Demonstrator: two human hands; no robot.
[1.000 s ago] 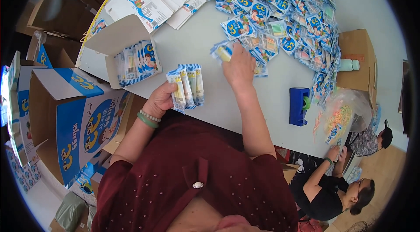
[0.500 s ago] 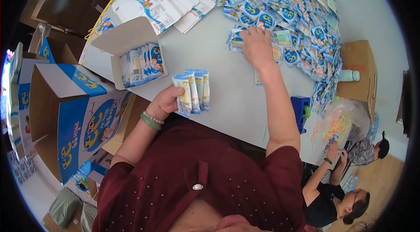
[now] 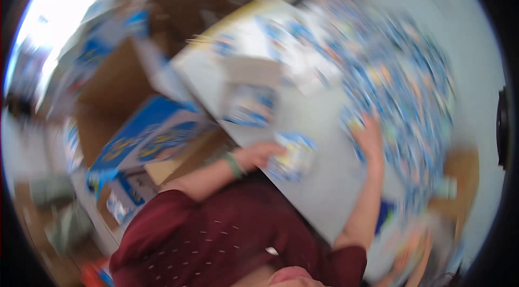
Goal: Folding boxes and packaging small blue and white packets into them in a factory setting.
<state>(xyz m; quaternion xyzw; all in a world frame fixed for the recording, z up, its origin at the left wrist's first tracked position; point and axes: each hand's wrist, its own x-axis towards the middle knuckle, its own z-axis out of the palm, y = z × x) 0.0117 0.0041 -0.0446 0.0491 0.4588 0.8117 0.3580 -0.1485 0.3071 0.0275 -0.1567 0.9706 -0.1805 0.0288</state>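
The whole view is smeared by motion. My left hand (image 3: 262, 154) is closed on the ends of several small blue-and-white packets (image 3: 296, 158), fanned out above the table's near edge. Out to the right, my right hand (image 3: 368, 134) is at the near side of a big heap of similar packets (image 3: 400, 78). Its fingertips are over a packet with a yellowish middle (image 3: 354, 126); the blur hides whether they grip it. Beyond my left hand stands a small white carton (image 3: 253, 70) with its lid up and packets standing inside.
Flat white printed cartons (image 3: 308, 65) lie at the table's far side. A large open blue-and-brown cardboard box (image 3: 146, 130) stands left of the table. Near the right edge are a blue tape dispenser (image 3: 385, 215), a brown box (image 3: 462, 179) and another person's hands (image 3: 413, 252).
My head has turned, so the table and its contents appear shifted and tilted. My left hand still holds its packets. My right hand remains at the heap's near side.
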